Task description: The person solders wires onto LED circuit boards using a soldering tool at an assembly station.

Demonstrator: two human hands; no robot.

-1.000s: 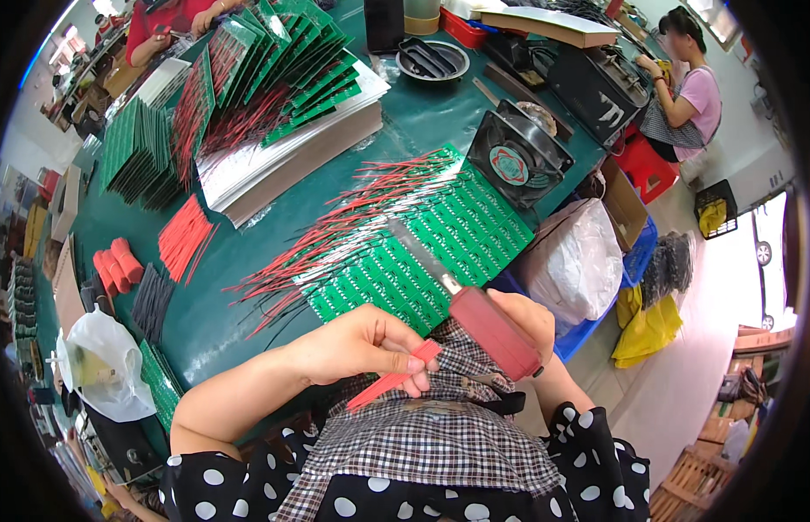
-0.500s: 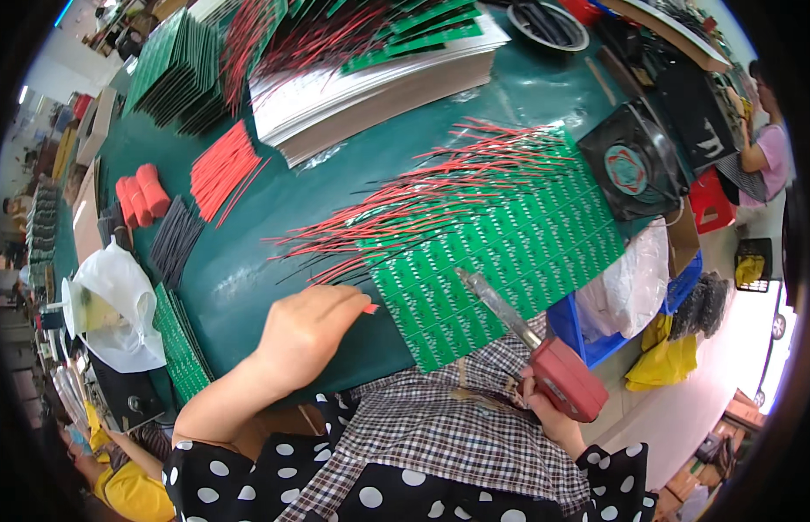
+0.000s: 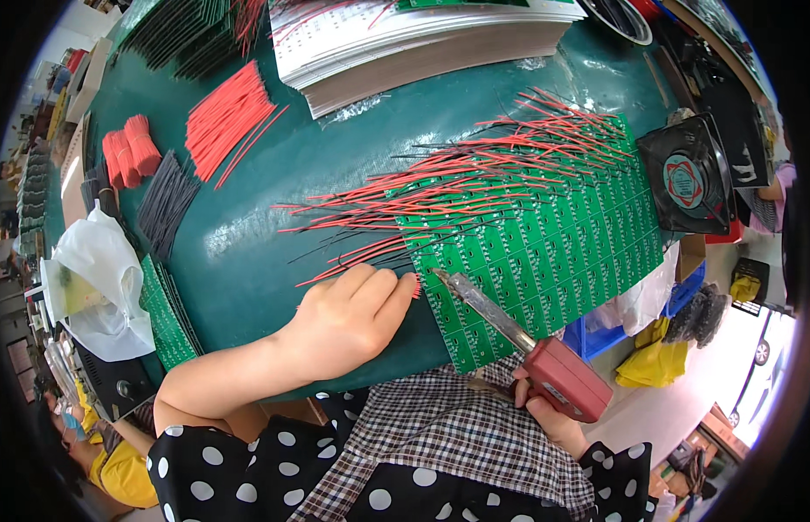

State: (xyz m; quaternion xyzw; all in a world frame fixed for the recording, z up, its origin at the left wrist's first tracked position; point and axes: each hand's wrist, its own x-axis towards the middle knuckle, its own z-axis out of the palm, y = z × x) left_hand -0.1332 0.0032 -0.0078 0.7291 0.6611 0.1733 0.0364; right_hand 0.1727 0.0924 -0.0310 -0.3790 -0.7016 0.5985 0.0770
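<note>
My left hand (image 3: 348,317) is closed, knuckles up, with short red wire ends (image 3: 416,285) poking out past its fingertips; the rest of those wires is hidden in the fist. It is at the left edge of a green circuit board panel (image 3: 544,270). My right hand (image 3: 548,418) grips a soldering iron (image 3: 566,380) by its dark red handle. The iron's tip points left and lies over the panel's left edge, close to the left fingers. Rows of red and black wires (image 3: 457,187) are fixed across the panel's far part, their loose ends trailing left.
Loose red wires (image 3: 227,117), black wires (image 3: 167,200) and red bundles (image 3: 131,152) lie at the left. A paper stack (image 3: 422,61) stands at the back. A black fan (image 3: 688,174) stands at right; a white plastic bag (image 3: 105,287) and more boards (image 3: 167,317) are at left.
My left hand has moved right to the panel's edge, with red wire ends now beside the iron's tip. The view has shifted; my right hand still holds the iron.
</note>
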